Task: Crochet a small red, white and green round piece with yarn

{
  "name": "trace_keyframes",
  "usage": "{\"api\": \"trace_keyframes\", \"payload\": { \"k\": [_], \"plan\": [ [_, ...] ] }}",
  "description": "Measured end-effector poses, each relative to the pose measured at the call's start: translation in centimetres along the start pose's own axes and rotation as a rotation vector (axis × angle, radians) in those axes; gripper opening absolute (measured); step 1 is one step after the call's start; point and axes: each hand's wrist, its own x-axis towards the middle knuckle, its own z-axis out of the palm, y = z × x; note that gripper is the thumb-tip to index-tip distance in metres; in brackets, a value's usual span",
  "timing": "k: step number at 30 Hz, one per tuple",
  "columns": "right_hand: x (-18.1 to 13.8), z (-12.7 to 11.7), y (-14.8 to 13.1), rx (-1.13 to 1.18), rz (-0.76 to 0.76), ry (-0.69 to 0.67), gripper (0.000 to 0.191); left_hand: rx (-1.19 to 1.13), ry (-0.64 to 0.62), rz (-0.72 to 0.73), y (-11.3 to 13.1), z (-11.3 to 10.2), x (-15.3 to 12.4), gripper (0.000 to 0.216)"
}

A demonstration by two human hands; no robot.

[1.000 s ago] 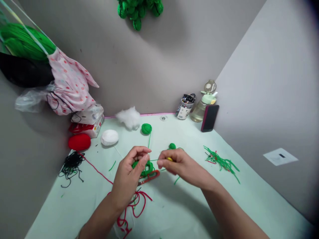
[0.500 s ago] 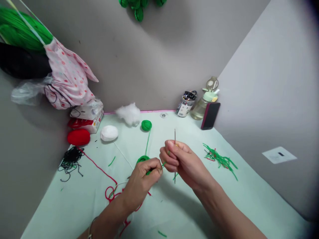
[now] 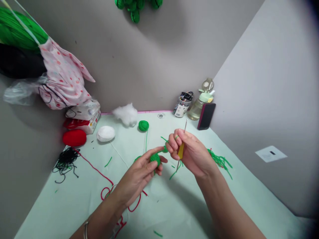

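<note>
A small green crocheted piece (image 3: 155, 159) rests between the thumb and fingers of my left hand (image 3: 143, 172), whose index finger stretches out toward the right. My right hand (image 3: 185, 147) is closed around a crochet hook (image 3: 181, 150) with a yellow grip and thin metal ends, its upper tip pointing up. A green loop of yarn circles a finger of that hand. Between the two hands is another green bit (image 3: 165, 148), close to the right fingertips; I cannot tell if it joins the piece. Loose green ends hang below the right hand.
Behind the hands lie a green yarn ball (image 3: 143, 125), a white yarn ball (image 3: 106, 133), stuffing (image 3: 126, 115) and red yarn (image 3: 74, 137). Black yarn (image 3: 66, 162) is at left. A pen cup (image 3: 181, 108), bottle (image 3: 196, 108), phone (image 3: 206, 117) and green scraps (image 3: 220, 160) are at right.
My left hand has opened out from a pinch on yarn and now shows the green crocheted piece. My right hand has moved slightly right and up, tilting the hook; its yellow grip now shows.
</note>
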Motion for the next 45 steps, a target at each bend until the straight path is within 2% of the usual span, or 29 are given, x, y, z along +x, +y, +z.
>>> {"api": "trace_keyframes", "payload": {
  "k": [3, 6, 11, 15, 18, 22, 26, 28, 30, 33, 36, 38, 40, 43, 45],
  "plan": [
    [0.2, -0.1, 0.1, 0.001, 0.001, 0.013, 0.043, 0.030, 0.093, 0.057, -0.3, 0.1, 0.2, 0.026],
    [0.2, -0.1, 0.1, 0.015, 0.022, 0.009, 0.044, 0.028, 0.140, 0.028, -0.4, 0.0, 0.5, 0.040],
    [0.2, -0.1, 0.2, 0.019, 0.027, 0.014, 0.044, -0.048, 0.057, -0.075, -0.1, -0.5, 0.6, 0.051],
    [0.2, -0.2, 0.1, -0.025, 0.028, 0.000, 0.044, -0.030, 0.061, -0.004, 0.1, -0.5, 0.3, 0.039],
    [0.1, -0.6, -0.5, -0.134, -0.008, 0.026, 0.047, 0.082, 0.105, 0.016, 0.2, -0.6, 0.2, 0.036],
    [0.1, -1.9, -1.6, -0.392, -0.113, 0.118, 0.046, 0.331, 0.128, 0.011, 0.8, -1.5, 0.3, 0.038],
    [0.3, -4.5, -2.5, -0.920, -0.262, 0.270, 0.043, 0.483, 0.155, 0.086, 2.4, -2.6, 0.1, 0.037],
    [0.6, -6.0, -2.8, -1.252, -0.243, 0.304, 0.043, 0.524, 0.211, 0.123, 3.4, -3.0, -0.1, 0.031],
    [1.0, -7.2, -2.7, -1.514, -0.138, 0.291, 0.043, 0.543, 0.258, 0.168, 4.5, -3.4, -0.4, 0.028],
    [1.5, -8.2, -2.2, -1.675, -0.025, 0.280, 0.039, 0.556, 0.298, 0.224, 5.9, -3.9, -0.7, 0.026],
    [1.9, -8.1, -1.4, -1.763, -0.022, 0.358, 0.028, 0.541, 0.329, 0.267, 6.8, -4.5, -1.1, 0.024],
    [2.0, -7.4, -0.8, -1.807, -0.061, 0.395, 0.030, 0.529, 0.341, 0.282, 7.1, -4.8, -1.3, 0.022],
    [2.1, -6.2, 0.1, -1.825, -0.096, 0.301, 0.035, 0.524, 0.337, 0.287, 7.3, -4.9, -1.5, 0.020],
    [1.9, -3.9, 2.3, -1.768, -0.038, -0.077, 0.033, 0.536, 0.311, 0.280, 7.2, -4.6, -1.7, 0.018],
    [1.6, -2.4, 4.0, -1.731, -0.006, -0.258, 0.022, 0.554, 0.287, 0.267, 7.2, -4.4, -1.8, 0.018]
  ]
}}
